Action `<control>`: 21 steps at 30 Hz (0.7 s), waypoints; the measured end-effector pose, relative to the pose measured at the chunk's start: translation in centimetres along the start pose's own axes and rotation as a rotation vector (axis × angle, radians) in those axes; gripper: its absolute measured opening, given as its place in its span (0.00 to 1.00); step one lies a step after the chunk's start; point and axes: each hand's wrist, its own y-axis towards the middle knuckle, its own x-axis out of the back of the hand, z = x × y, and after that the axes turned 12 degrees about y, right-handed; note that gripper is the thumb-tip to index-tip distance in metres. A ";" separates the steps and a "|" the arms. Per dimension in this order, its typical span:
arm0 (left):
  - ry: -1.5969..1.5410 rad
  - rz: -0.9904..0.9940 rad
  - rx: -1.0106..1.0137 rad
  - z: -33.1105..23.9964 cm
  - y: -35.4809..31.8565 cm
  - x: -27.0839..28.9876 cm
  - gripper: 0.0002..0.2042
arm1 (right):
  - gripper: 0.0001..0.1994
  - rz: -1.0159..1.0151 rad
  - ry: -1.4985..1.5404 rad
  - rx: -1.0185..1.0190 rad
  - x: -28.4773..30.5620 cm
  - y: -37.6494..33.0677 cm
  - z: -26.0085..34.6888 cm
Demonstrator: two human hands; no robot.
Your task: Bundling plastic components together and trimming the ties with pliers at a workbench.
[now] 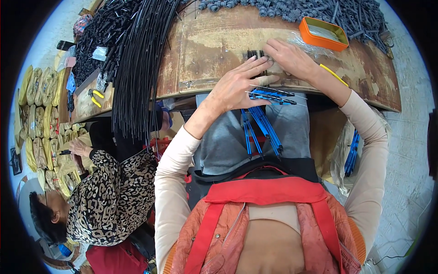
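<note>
**Thin blue parts at the near edge**

A person in a spotted top (109, 201) sits at far left, beside hanging black rods (137, 68). On the worn wooden surface (214, 41), the left hand (235, 86) lies flat, grip spread, over blue-handled pins (269, 96) at the near edge — likely light, springy, best taken mid-bundle. The right hand (292, 57) presses fingers together on small black pieces (252, 55). Open room lies leftward; an orange tin (324, 34) crowds the right.

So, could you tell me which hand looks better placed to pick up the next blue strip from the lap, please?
Probably the left hand: it lies at the table edge, directly above the blue strips. The right hand rests farther in on the table, pressing the black pieces.
</note>
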 end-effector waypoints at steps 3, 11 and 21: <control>0.003 0.024 0.006 0.1 -0.3 -0.1 0.33 | 0.17 0.013 0.018 -0.005 0.4 0.2 0.5; 0.004 0.033 -0.018 0.1 -0.2 -0.1 0.34 | 0.24 0.115 0.079 -0.118 1.3 0.7 1.0; -0.012 0.008 -0.031 0.2 -0.6 -0.4 0.33 | 0.17 -0.021 -0.123 -0.042 0.7 -0.6 2.1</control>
